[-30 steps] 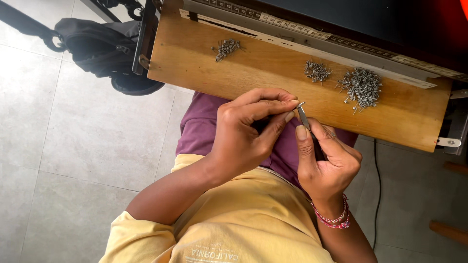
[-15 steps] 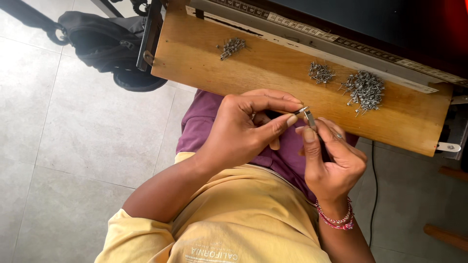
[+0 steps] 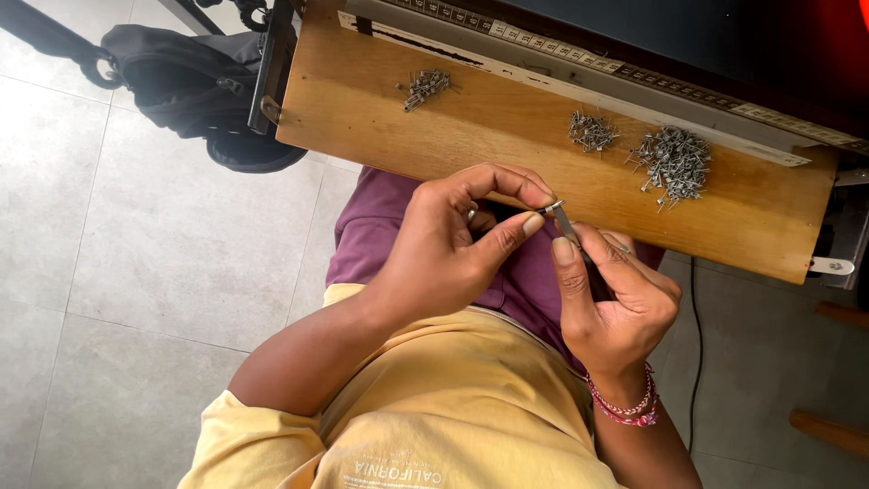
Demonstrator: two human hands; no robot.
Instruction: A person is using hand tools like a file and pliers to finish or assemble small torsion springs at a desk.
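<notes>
A wooden tabletop [image 3: 507, 136] with three piles of small metal pieces [image 3: 672, 161] sits before you. Your left hand [image 3: 444, 249] pinches a tiny metal piece [image 3: 549, 209] against a slim tool [image 3: 568, 226] gripped by your right hand [image 3: 615, 303]. It looks light, stiff, easily dropped; hold by fingertips.

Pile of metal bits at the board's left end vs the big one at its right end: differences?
Size: the left pile is small and sparse; the right pile is much larger and denser.
Shape: the left pile is an elongated slanted cluster; the right pile spreads into a rounder heap.
Shared: both are small grey metal pieces lying loose on the wooden board, untouched by either hand.
</notes>
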